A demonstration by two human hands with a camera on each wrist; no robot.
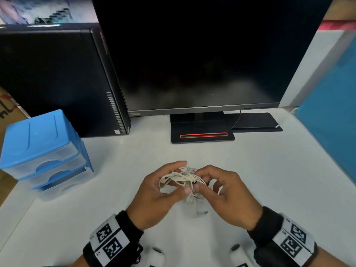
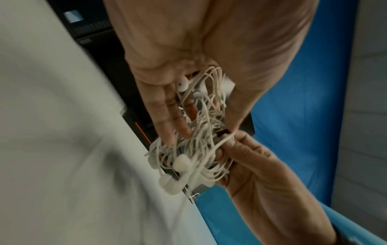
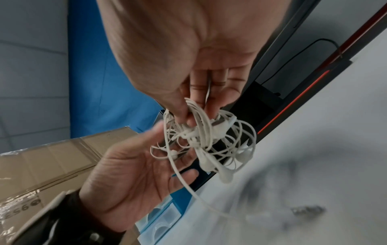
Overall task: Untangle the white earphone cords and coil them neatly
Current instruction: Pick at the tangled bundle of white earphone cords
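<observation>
A tangled bundle of white earphone cords point(image 1: 182, 177) hangs between both hands above the white table point(image 1: 119, 157). My left hand point(image 1: 178, 179) holds it from the left, thumb pressed on the front and fingers reaching behind. My right hand point(image 1: 199, 180) pinches strands on its right side. In the left wrist view the cords point(image 2: 199, 154) lie between the left fingers point(image 2: 165, 126) and thumb, with earbuds point(image 2: 181, 163) dangling. The right wrist view shows the right hand point(image 3: 192, 116) pinching the tangle point(image 3: 209, 140). A loose end with the plug point(image 1: 203, 212) hangs down to the table.
A blue drawer unit point(image 1: 38, 143) stands at the left. A black PC tower point(image 1: 57, 78) and a dark monitor point(image 1: 202, 54) on its stand base point(image 1: 202, 136) fill the back. A blue partition point(image 1: 331, 122) borders the right, and a cardboard box point(image 3: 52, 157) sits off the left edge.
</observation>
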